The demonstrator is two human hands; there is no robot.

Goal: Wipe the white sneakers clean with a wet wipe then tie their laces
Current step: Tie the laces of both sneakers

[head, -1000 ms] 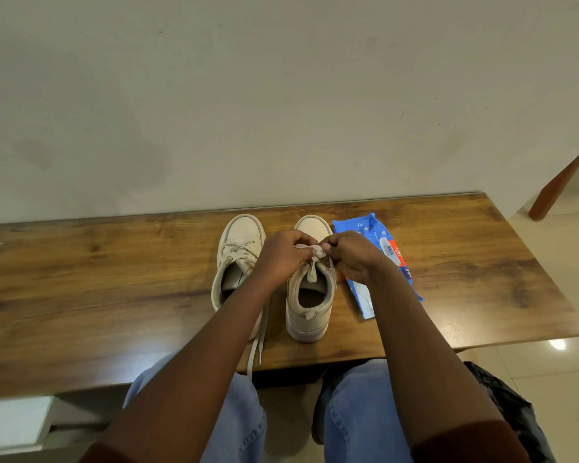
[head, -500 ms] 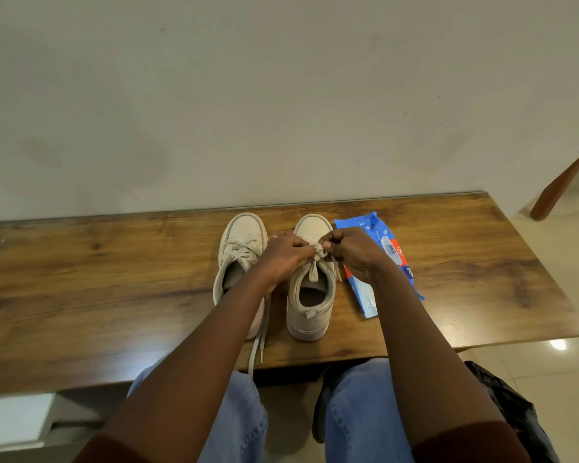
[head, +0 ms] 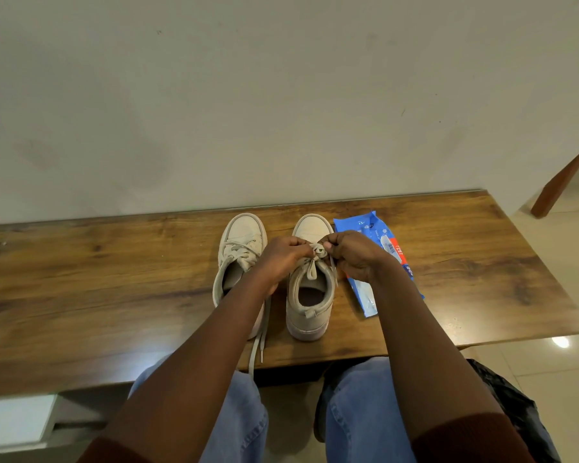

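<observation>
The only print I can find is on the blue wet-wipe pack [head: 365, 230]. It has a red band with white characters running sideways and a white sticker with a barcode, all too small and skewed for me to read with confidence. The pack lies flat on the wooden surface [head: 114, 279], just to the right of the shoes and partly under my view of the right hand [head: 355, 257]. The two sneakers stand side by side near the wall edge of the surface, toes pointing away from me. They are off-white, with plain rounded toe caps and no logo I can see. The right-hand sneaker [head: 310, 305] has a pull tab at the heel and its lace [head: 319, 251] is gathered into a small bunch over the tongue. The left hand [head: 281, 259] and the right hand meet there, and the curled fingers [head: 296, 243] of both pinch that lace from either side. The left-hand sneaker [head: 243, 228] has slack lacing, and its loose lace ends [head: 258, 345] trail back past the heel and over the near edge of the surface. Blue jeans [head: 358, 412] show below the edge.
</observation>
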